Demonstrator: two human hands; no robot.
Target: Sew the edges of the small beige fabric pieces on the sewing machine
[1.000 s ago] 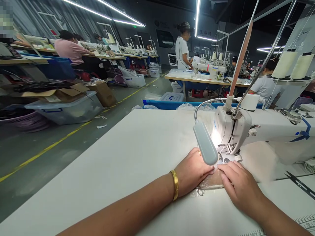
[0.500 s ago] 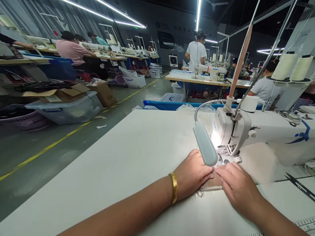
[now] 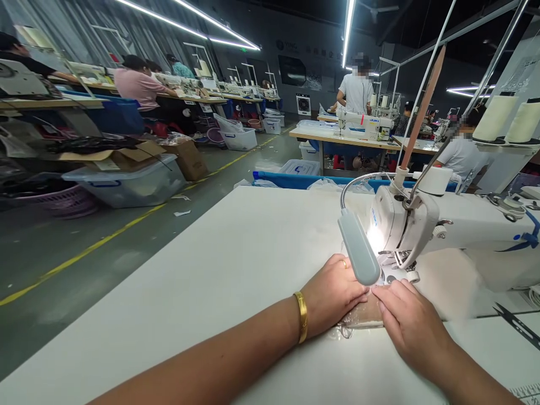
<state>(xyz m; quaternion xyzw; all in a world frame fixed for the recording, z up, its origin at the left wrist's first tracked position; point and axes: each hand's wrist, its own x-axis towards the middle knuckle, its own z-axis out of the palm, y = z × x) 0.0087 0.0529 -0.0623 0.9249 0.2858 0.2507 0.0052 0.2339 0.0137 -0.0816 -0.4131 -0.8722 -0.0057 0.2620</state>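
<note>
A flat brown piece [image 3: 368, 313] with a pale edge and clear plastic lies on the white table in front of the sewing machine [image 3: 390, 216]. My left hand [image 3: 329, 295], with fingers closed together, presses on its left side; some fingertips are hidden behind the grey lamp [image 3: 359, 250]. On the right side of the piece, my right hand [image 3: 415, 323] pinches it with thumb and fingers bent. Both sets of fingertips nearly meet just before the lit presser foot area [image 3: 399, 260]. What lies under the fingers cannot be seen.
Black thread snips [image 3: 518, 327] lie on the right, above a ruler [image 3: 525, 392]. White thread cones [image 3: 495, 118] stand at the upper right. Left of the table, plastic bins [image 3: 126, 183] and a carton [image 3: 185, 158] sit on the floor. Several people work at machines behind.
The whole view has shifted a little, so the surroundings sit farther right. Both hands keep nearly the same hold on the brown piece. A standing person in the background has turned around.
</note>
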